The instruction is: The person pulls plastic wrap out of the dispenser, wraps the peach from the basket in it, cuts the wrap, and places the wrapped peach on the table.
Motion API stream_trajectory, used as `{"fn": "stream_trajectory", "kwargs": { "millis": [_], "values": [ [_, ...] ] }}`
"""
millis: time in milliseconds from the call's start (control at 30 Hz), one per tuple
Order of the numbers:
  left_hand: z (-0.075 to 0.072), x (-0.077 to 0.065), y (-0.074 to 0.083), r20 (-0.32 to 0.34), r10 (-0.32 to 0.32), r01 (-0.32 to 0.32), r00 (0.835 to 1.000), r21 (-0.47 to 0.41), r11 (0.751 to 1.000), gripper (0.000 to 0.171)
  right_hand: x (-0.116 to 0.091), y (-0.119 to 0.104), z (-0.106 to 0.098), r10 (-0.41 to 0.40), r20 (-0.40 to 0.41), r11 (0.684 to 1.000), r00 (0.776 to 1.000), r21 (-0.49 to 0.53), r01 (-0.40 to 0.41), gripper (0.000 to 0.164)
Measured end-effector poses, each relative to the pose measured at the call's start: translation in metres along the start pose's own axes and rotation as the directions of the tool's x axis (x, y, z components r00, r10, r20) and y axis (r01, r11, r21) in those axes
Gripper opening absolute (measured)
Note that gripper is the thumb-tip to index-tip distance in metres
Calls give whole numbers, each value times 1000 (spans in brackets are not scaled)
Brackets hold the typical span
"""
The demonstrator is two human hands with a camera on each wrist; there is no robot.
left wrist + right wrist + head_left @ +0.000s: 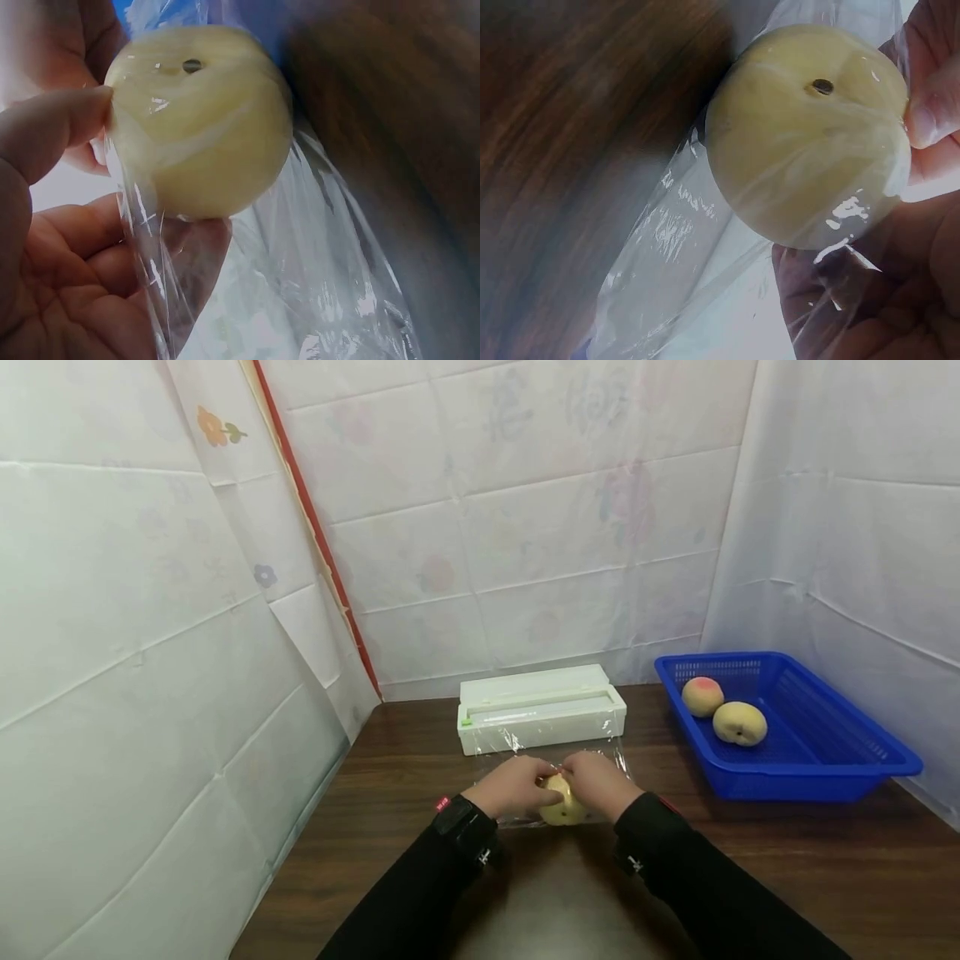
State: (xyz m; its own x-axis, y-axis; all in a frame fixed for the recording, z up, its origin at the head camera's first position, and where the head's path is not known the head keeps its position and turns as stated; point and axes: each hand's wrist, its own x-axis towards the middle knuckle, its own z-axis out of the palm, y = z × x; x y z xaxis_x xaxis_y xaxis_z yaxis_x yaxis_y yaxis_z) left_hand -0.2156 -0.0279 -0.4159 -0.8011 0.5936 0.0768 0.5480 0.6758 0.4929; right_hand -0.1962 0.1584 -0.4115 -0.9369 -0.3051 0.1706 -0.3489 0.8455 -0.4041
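A pale yellow peach (564,811) with a small dark stem spot sits between both hands on the table, covered by clear cling film (330,262). My left hand (513,785) holds it from the left, the thumb pressing its side and the fingers bent beneath the film. From the right, my right hand (600,783) grips the same peach, its thumb (928,120) against the wrapped surface. In the wrist views the film stretches tightly over the fruit, with shiny creases, and trails off loosely past it.
Just beyond the hands stands a white cling film box (543,739), its lid raised at the back and film running out toward me. At right, a blue plastic basket (795,783) contains a pink-tipped peach (702,697) and a yellow peach (739,724). White sheeting encloses the brown table (397,827).
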Motion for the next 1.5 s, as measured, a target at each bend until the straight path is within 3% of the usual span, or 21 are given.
{"fn": "stream_trajectory", "kwargs": {
  "millis": [200,300,400,467,567,700,800,1000,1300,1500],
  "values": [
    [-4,3,-4,27,-15,17,1000,-64,998,32,6,-3,-1,3,23,1000,1000,-27,-2,25],
    [-4,1,-2,20,-17,17,1000,-21,1000,36,7,-5,-2,2,30,998,1000,-57,-1,22],
    [-3,-4,2,-40,23,-19,999,101,995,43,7,-6,-2,-9,31,997,999,-80,12,21],
    [-2,-9,6,-113,65,-42,991,199,979,46,6,-6,-3,-17,39,997,999,-80,20,22],
    [2,-15,14,-208,157,-82,966,327,941,40,6,-5,-3,-15,54,997,998,-72,18,21],
    [8,-20,24,-215,293,-168,932,461,872,21,9,-2,-3,-18,72,997,997,-73,23,20],
    [13,-21,26,-219,338,-184,915,517,836,14,14,-1,-4,-45,77,995,996,-84,51,20],
    [19,-18,27,-287,323,-129,902,533,836,9,22,2,-5,-36,110,997,993,-67,44,23],
    [22,-14,26,-315,229,-49,921,490,870,15,28,2,-12,9,198,999,980,-38,-2,25],
    [23,-9,23,-328,225,-41,917,485,874,8,26,2,-9,7,142,999,990,-36,-2,23]
  ]
}}
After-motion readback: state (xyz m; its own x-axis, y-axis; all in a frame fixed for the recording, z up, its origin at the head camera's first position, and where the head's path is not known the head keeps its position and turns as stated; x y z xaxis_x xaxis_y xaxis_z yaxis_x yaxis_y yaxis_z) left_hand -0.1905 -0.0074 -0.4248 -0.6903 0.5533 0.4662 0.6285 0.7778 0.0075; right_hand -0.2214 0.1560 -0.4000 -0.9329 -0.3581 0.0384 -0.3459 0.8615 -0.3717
